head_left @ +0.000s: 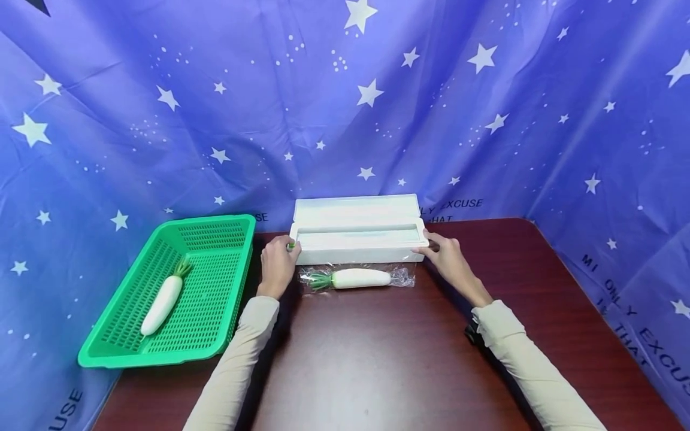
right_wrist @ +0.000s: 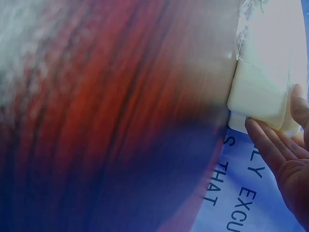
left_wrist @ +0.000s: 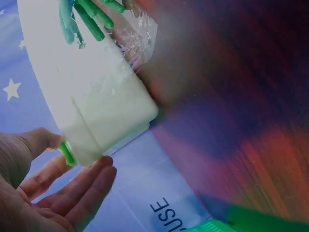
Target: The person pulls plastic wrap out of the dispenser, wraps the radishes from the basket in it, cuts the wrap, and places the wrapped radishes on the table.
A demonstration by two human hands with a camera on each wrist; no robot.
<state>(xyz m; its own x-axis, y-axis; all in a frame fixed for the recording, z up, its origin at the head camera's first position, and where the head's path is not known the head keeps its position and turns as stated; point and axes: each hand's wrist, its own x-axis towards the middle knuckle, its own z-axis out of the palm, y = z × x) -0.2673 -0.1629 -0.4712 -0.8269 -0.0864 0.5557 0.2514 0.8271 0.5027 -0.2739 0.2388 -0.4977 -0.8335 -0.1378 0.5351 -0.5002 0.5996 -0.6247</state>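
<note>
A white film dispenser box (head_left: 358, 236) lies at the back of the table with its lid up. My left hand (head_left: 277, 260) is at its left end; in the left wrist view the thumb and straight fingers (left_wrist: 91, 179) touch that end (left_wrist: 96, 106) beside a small green tab (left_wrist: 67, 153). At the box's right end is my right hand (head_left: 447, 254), its straight fingers (right_wrist: 270, 145) lying against the end wall (right_wrist: 260, 92). Just in front of the box lies a white radish (head_left: 360, 278) with green leaves (left_wrist: 87, 17), wrapped in clear film (left_wrist: 137, 36).
A green mesh basket (head_left: 156, 358) stands at the table's left edge with a second white radish (head_left: 162, 302) inside. The dark red table (head_left: 377, 359) is ringed by a blue star-printed cloth (head_left: 345, 120) behind and at both sides.
</note>
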